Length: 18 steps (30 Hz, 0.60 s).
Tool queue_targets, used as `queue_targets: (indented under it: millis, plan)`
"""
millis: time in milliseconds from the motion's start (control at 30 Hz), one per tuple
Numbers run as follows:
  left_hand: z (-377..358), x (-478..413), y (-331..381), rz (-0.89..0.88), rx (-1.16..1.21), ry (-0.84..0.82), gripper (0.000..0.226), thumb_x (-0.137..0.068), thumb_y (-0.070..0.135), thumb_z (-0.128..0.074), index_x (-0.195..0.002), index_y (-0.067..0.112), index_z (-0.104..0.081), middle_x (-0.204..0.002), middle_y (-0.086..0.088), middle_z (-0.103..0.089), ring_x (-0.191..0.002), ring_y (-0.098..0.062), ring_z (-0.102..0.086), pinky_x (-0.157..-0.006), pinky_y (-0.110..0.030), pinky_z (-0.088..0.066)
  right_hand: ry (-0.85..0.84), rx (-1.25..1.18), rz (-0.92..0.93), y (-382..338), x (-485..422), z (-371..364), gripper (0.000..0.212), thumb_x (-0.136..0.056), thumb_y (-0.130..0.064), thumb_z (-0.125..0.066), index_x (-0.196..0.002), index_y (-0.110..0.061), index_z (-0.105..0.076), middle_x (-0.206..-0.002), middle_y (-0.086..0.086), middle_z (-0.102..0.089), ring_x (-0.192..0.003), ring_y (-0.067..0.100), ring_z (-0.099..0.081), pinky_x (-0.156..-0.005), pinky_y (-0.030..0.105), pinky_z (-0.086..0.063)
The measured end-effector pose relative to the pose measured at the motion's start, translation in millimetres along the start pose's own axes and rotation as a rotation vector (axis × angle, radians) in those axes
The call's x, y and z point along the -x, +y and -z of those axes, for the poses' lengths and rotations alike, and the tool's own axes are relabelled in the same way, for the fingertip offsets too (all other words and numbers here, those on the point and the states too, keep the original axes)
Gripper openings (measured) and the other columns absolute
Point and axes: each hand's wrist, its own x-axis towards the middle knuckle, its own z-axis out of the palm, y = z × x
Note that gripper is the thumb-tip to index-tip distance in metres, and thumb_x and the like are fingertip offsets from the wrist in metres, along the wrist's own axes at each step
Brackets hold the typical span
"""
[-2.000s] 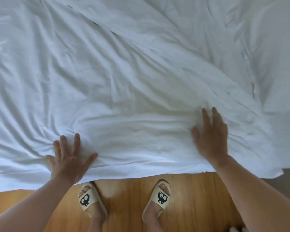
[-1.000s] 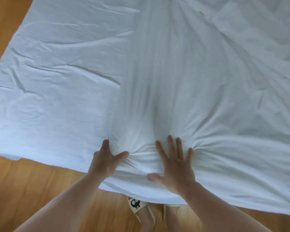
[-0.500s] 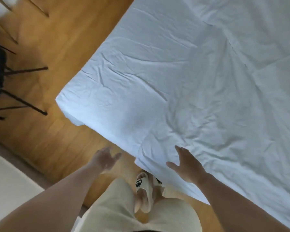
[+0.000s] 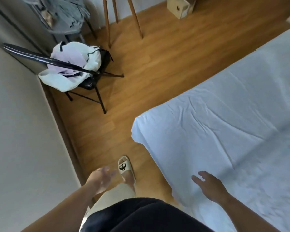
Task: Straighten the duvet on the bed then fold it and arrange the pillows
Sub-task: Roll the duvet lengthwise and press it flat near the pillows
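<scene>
1. Both hands had come off the duvet [image 4: 224, 123]. A second earlier they were pressing into its near edge. Now the left hand [image 4: 101, 179] hung over the wooden floor [image 4: 157, 64], and the right hand [image 4: 208, 185] hovered over the cloth close to that edge.
2. The view had swung left toward the duvet's corner [image 4: 136, 128], and one slipper [image 4: 125, 166] pointed that way. Smoothing of the middle stretch looked finished, and the person was probably heading for the corner.
3. The left fingers [image 4: 111, 173] were loosely spread and held nothing, though blur made their exact curl hard to read. The right fingers [image 4: 197, 179] were fairly straight, slightly fanned and also empty.
4. The duvet lay spread flat on the bed to the right, lightly creased. Its corner stood ahead of both hands, apart from each. Only the right hand was above the fabric.
5. Folding had not begun, and no pillow clearly showed.
</scene>
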Motion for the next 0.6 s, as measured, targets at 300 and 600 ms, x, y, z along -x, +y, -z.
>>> queue_targets:
  millis: [300,600]
  plan:
    - [207,-97,-14,0.041,0.18,0.03,0.049,-0.098,0.055,-0.054,-0.131,0.019,-0.063,-0.133,-0.006,-0.064,-0.118,-0.026,-0.062,-0.093,-0.029,-0.048,0.03,-0.147,0.024,-248,-63,44,0.055,-0.098,-0.051,-0.054,-0.142,-0.019,-0.051,-0.146,0.002,-0.053,-0.133,0.021,-0.051,-0.096,0.028,-0.037]
    - [360,-195,98,-0.009,0.092,0.044,0.049,-0.099,0.045,-0.056,-0.136,0.013,-0.058,-0.136,-0.01,-0.062,-0.124,-0.027,-0.059,-0.102,-0.035,-0.048,0.022,-0.093,0.048,-383,-173,124,0.045,-0.103,-0.041,-0.046,-0.145,-0.024,-0.048,-0.151,-0.002,-0.048,-0.133,0.019,-0.048,-0.103,0.028,-0.041]
